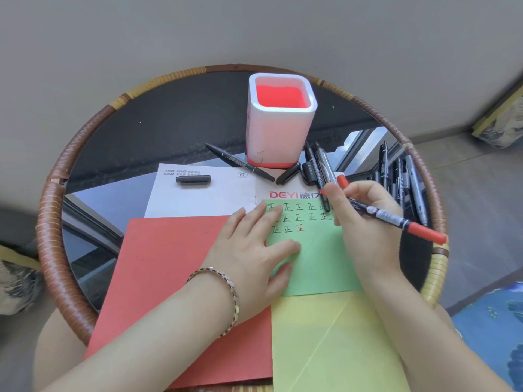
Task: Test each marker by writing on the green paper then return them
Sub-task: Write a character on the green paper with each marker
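The table (56, 222) is round, with a dark glass top that mirrors a window and a rim wrapped in brown and yellow cane. It stands close to a plain beige wall (254, 29) on a grey floor (467, 179). A blue patterned cloth (495, 321) lies low at the right.

On the glass I count four sheets: one red paper (169, 278), one green paper (319, 267) on its right, one yellow paper (325, 349) near the person, and one white leaflet (198, 199) behind them. There is one pen holder (280, 123), white outside and red inside, standing upright at the back. One black marker (240, 162) lies alone just left of the holder, and one loose black cap (193, 179) lies on the leaflet. More black markers (318, 168) lie in a heap right of the holder, and others (407, 182) near the right rim; these I cannot count surely.

The green paper carries three rows of written signs; the lowest row has three, the last one red.

The left hand (254, 250), with one bracelet (223, 295) on the wrist, lies flat on the green paper, fingers spread. The right hand (365, 222) pinches one red-ended marker (390, 219) between thumb and fingers, over the upper right corner of the green paper.
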Motion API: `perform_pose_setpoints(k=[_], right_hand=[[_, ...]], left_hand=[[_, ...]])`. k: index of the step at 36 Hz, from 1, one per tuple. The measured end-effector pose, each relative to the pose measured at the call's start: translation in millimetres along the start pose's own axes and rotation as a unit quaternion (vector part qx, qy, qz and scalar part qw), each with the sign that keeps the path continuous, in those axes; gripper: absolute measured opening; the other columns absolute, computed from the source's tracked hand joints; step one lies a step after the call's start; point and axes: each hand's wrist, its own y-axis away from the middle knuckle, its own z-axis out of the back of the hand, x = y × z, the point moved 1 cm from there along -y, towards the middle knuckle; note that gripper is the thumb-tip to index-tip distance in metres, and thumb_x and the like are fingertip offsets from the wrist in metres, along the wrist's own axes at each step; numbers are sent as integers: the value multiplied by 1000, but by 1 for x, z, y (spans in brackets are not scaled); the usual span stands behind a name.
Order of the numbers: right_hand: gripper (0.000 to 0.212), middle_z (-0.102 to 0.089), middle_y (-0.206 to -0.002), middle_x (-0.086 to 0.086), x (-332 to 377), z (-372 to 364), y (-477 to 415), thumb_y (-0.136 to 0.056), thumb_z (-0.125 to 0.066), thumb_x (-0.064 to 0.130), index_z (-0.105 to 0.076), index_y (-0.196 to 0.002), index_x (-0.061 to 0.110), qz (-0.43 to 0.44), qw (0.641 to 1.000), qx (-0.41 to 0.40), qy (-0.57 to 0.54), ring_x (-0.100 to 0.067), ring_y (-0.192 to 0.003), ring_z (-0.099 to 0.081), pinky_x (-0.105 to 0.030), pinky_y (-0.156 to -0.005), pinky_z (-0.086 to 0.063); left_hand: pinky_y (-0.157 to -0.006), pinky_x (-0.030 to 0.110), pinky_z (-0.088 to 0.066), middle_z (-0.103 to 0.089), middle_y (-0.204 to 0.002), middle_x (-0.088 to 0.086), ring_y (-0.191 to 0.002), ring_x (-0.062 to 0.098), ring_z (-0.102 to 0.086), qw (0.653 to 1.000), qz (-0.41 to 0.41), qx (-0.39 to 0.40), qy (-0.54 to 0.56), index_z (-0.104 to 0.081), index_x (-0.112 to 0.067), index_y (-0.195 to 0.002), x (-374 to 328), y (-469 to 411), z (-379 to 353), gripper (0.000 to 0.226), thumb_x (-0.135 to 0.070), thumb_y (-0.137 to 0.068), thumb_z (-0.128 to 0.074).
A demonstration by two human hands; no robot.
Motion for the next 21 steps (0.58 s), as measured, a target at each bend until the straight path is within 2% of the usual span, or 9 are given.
perform_pose_setpoints(k=[2,5,7,9,10,12,14,18,21], right_hand=[[9,-65,-68,3,5,8,-1,-83,-64,29,-62,-80,21,-3,999,41,7,-1,-57,-58,-11,-56,-44],[28,-71,-86,12,7,27,0,-78,-44,46,-62,-97,36,10,994,92,61,-3,-79,-64,-19,-68,-50],[20,-68,-82,18,8,37,1,-78,-41,44,-55,-92,42,26,988,99,116,-2,-79,-62,-25,-71,-49],[5,-66,-73,14,9,49,0,-82,-48,35,-48,-85,39,53,978,100,173,-1,-74,-60,-21,-67,-46],[11,-64,-72,11,8,56,-1,-85,-54,28,-48,-83,37,74,970,106,204,-2,-72,-59,-16,-65,-44],[19,-61,-78,7,7,68,-4,-85,-60,11,-53,-85,28,135,940,128,286,-5,-71,-56,-6,-66,-41],[21,-61,-86,0,6,78,-8,-80,-63,-2,-62,-93,14,202,898,121,371,-7,-77,-55,-6,-75,-40],[42,-66,-93,-13,0,80,-21,-66,-63,-20,-67,-100,3,253,828,124,485,-32,-89,-60,-37,-83,-46],[38,-66,-85,-15,-6,70,-30,-66,-64,-17,-69,-98,3,273,787,138,536,-36,-82,-61,-43,-73,-48]], left_hand=[[-99,44,-38,-60,-121,16,-112,38,-56,1000,-6,-4,-20,-68,-27,-84,-3,-2,1,32,-38,-77,-39],[-101,41,-35,-59,-121,19,-115,38,-54,999,-14,-7,-30,-67,-22,-79,-7,-5,1,35,-43,-79,-38],[-102,41,-29,-58,-123,22,-116,38,-53,999,-18,-5,-28,-64,-19,-77,-8,-6,-1,36,-45,-79,-39],[-99,40,-40,-58,-122,23,-114,36,-55,999,-18,-1,-30,-62,-18,-77,-9,-5,-4,36,-45,-79,-38],[-95,46,-42,-58,-121,22,-114,35,-56,999,-18,0,-31,-61,-18,-78,-10,-5,-5,36,-45,-79,-38],[-96,45,-43,-58,-122,20,-115,33,-55,999,-15,0,-35,-61,-18,-81,-10,-3,-7,35,-45,-79,-38],[-102,38,-34,-57,-124,19,-116,33,-54,1000,-13,-2,-27,-60,-21,-86,-9,-3,-8,33,-45,-80,-38],[-100,36,-24,-55,-127,18,-118,33,-52,1000,-9,1,-23,-54,-34,-106,-8,-3,-7,32,-46,-82,-37],[-101,36,-22,-55,-128,18,-120,32,-51,999,-3,15,-32,-58,-40,-113,-9,-2,-7,38,-46,-82,-36]])
